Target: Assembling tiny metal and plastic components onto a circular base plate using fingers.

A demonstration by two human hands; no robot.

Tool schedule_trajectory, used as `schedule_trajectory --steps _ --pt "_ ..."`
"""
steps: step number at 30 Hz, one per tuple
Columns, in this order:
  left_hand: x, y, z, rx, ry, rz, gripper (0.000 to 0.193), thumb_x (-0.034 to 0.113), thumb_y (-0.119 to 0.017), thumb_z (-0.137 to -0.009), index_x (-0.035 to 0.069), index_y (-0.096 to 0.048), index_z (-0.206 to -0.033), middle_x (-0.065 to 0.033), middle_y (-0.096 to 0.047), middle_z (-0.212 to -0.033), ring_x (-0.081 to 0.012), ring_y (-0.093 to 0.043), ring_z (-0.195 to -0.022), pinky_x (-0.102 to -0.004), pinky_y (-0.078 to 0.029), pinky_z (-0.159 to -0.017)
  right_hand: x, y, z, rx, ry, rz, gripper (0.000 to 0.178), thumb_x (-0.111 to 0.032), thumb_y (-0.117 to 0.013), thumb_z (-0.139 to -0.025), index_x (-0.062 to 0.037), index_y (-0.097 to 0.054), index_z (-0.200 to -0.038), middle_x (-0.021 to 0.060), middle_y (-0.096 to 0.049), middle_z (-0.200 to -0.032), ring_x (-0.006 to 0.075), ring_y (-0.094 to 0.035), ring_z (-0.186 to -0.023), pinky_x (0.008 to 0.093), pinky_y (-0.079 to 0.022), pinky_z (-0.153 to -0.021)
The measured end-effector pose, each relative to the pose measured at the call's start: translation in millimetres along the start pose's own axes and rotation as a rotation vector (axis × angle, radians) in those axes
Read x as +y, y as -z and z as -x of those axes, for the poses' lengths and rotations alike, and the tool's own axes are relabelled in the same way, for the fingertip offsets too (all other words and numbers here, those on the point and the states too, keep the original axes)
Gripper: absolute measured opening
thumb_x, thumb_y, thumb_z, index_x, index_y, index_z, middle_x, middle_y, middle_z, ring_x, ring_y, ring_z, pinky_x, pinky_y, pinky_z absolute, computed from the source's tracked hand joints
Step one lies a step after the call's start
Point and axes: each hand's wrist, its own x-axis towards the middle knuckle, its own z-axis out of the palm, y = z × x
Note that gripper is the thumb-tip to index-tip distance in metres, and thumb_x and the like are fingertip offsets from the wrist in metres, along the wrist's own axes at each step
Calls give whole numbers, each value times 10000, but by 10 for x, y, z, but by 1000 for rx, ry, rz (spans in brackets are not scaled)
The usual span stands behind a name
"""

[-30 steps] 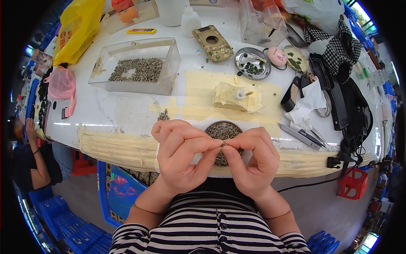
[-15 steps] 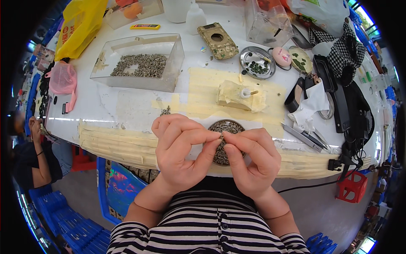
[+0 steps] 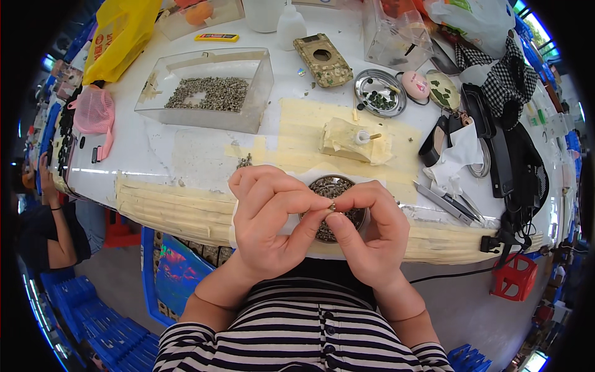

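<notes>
My left hand (image 3: 273,226) and my right hand (image 3: 379,239) meet at the fingertips near the table's front edge. Thumb and forefinger of each are pinched on a tiny brownish piece (image 3: 333,208), too small to name. Right below them is a round dish (image 3: 364,186) holding many small grey-brown parts (image 3: 328,188); the fingers hide some of it. Beyond the dish sits a tape-covered block (image 3: 341,144) with a white nozzle-like piece and a thin stick on top. A few loose parts (image 3: 244,161) lie beyond my left hand.
A clear bin (image 3: 248,118) of similar parts stands far left. A camouflage box-shaped casing (image 3: 322,60) and a metal dish (image 3: 396,106) with dark green pieces lie at the back. Tweezers (image 3: 468,204) and a white tissue (image 3: 455,152) are at right. Another person's arm (image 3: 57,229) shows far left.
My pinched fingertips have shifted slightly right and down over the dish, with the tiny piece still between them. The other person's hand at far left has moved.
</notes>
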Motion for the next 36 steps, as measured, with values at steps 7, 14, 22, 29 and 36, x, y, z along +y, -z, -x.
schedule_trajectory --steps 7,14,22,29,36 --pt "17 -9 -3 -2 -13 6 196 102 -820 -736 139 -734 -908 16 -638 -861 -195 -550 -821 -357 -326 -801 5 32 2 -33 -66 -87 131 -10 -774 -826 3 -666 -899 74 -672 -873 194 -609 -804 292 -490 -736" --pt "25 -5 11 -10 -39 -75 183 113 -815 -753 144 -731 -912 18 -636 -878 -196 -551 -843 -359 -322 -819 8 33 11 -4 -56 -96 130 11 -770 -816 -7 -666 -892 74 -677 -873 198 -607 -801 294 -485 -721" --pt "17 -38 -4 22 -1 -133 174 78 -805 -757 126 -724 -902 2 -626 -864 -210 -552 -851 -359 -324 -827 -11 -31 24 125 267 253 255 36 -813 -723 -36 -753 -960 64 -713 -878 212 -623 -754 302 -477 -669" --pt "6 -22 -1 28 9 -88 167 84 -802 -763 125 -726 -906 -1 -627 -863 -211 -548 -835 -357 -328 -819 1 -43 27 126 235 244 279 46 -810 -719 -33 -770 -984 71 -714 -863 210 -625 -729 297 -479 -643" --pt "1 -18 14 30 -33 -53 186 91 -811 -755 131 -721 -913 12 -637 -874 -196 -549 -836 -360 -328 -811 16 -16 25 89 171 171 227 36 -804 -747 -15 -765 -965 93 -702 -845 209 -628 -733 290 -487 -642"
